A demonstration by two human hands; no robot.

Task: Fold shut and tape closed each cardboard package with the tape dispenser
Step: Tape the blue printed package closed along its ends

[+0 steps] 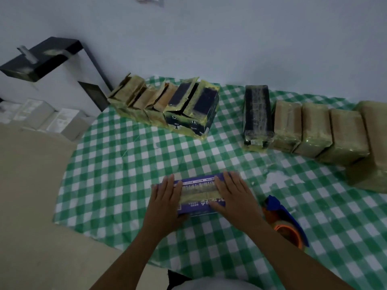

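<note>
Package: purple cardboard package (199,192) lies just left of the tape dispenser (282,220) | Hands: your left hand (165,197) and right hand (232,195) press flat on its ends, fingers straight, gripping nothing | Handling: likely light, stiff, tape-slick; hold its long sides.

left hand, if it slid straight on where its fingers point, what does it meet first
Left hand would cross bare cloth, then likely meet the dark open box; depth unclear.

Looks like a home room turned packing spot: checked cloth (117,164) spread out, rows of taped packages (314,130), black wall shelf (48,57).
</note>
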